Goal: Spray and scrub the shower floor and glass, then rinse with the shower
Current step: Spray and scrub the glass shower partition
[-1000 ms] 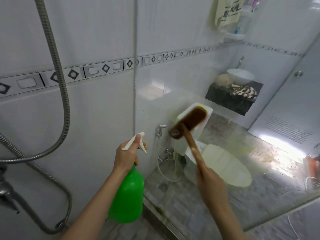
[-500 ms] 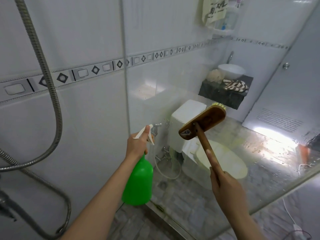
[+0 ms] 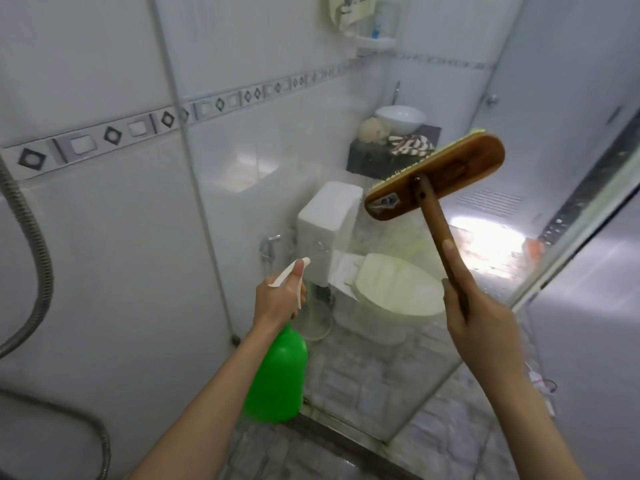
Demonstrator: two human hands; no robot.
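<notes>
A small torn sticker sits on the left end of the brush head, its print too blurred to read, and the pale cloth hanging at top centre carries dark marks that may be lettering (nothing legible). At lower right, the right hand is closed around the brush's wooden handle, index finger laid straight along it. The head is tilted at centre right, its yellow bristles turned toward the glass; whether they touch it I cannot tell. At lower centre, the left hand grips the neck of the green spray bottle, its white nozzle pointing up toward the glass. The glass runs from a vertical edge at upper left across to the right, hazy and streaked. Through it show a white toilet, a white basin on a dark counter and a corner shelf. The white wall tiles carry a band of black diamonds. A metal shower hose curves down the left edge, and the floor at the bottom is grey mottled tile.
</notes>
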